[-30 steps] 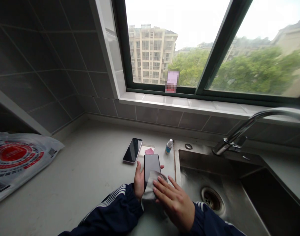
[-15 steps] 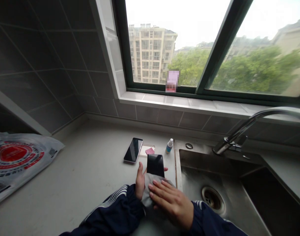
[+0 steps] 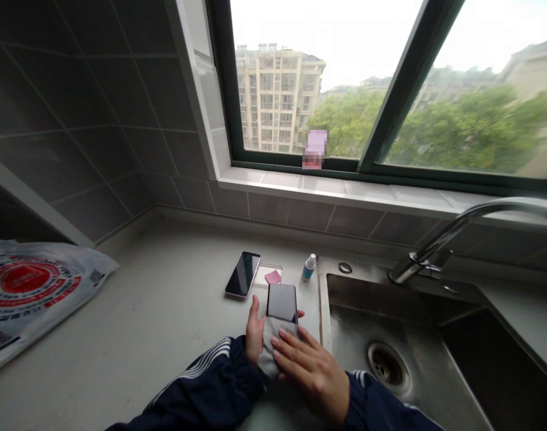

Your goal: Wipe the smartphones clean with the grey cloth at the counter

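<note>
In the lower middle of the head view, a smartphone (image 3: 282,301) with a dark screen rests in my left hand (image 3: 254,332). The thumb stands along its left edge, and fingertips show past the right edge. A grey cloth (image 3: 270,344) covers the phone's lower part. My right hand (image 3: 313,370) lies over this cloth with its fingers stretched out, pressing it against the screen. The palm side of my right hand is hidden. Beyond, a second smartphone (image 3: 243,273) lies face up on the counter beside a clear phone case (image 3: 277,268) with a small pink piece (image 3: 273,277) on it.
A small spray bottle (image 3: 308,267) stands by the edge of the steel sink (image 3: 324,317), to the right. Over the sink arches a chrome faucet (image 3: 419,257). A printed plastic bag (image 3: 40,281) lies on the counter (image 3: 166,287) at far left. Behind is a window ledge (image 3: 291,182).
Both hands and the held phone have barely shifted. The phone's screen now reflects more light, so its tilt looks slightly different. Everything else stays in place.
</note>
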{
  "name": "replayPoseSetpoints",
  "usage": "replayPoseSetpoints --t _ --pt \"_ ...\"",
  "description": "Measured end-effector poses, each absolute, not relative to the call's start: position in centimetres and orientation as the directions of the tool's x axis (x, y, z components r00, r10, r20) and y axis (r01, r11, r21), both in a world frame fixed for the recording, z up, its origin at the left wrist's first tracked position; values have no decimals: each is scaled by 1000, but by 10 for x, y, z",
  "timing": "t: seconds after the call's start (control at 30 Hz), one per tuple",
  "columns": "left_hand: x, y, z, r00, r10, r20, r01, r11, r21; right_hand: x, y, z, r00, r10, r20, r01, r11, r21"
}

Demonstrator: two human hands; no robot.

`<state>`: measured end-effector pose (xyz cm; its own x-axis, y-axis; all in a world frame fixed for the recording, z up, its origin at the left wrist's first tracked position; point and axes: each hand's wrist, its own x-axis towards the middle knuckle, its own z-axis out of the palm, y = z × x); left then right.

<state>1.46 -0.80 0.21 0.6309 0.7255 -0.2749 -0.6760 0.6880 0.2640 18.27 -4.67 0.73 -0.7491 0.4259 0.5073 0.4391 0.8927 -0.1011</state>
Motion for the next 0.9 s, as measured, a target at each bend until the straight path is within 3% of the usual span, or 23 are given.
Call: replayPoseSetpoints --t 0.13,0.37,0.53,0.7,0.9 --pt "17 -13 1 662 645 -382 -636 753 169 164 -56 0 -706 441 554 469 878 -101" --pt "21 -16 12 533 681 -502 -704 686 184 150 -53 15 -600 453 659 486 861 -149" --pt "18 -12 16 558 708 -433 -701 681 211 159 -45 22 -659 459 595 470 870 -151" --pt "14 -6 11 487 809 -329 -733 583 350 178 -34 30 -733 493 469 457 867 -199" --pt "13 -5 6 521 781 -344 -685 623 378 181 -37 28 -727 544 419 493 838 -232"
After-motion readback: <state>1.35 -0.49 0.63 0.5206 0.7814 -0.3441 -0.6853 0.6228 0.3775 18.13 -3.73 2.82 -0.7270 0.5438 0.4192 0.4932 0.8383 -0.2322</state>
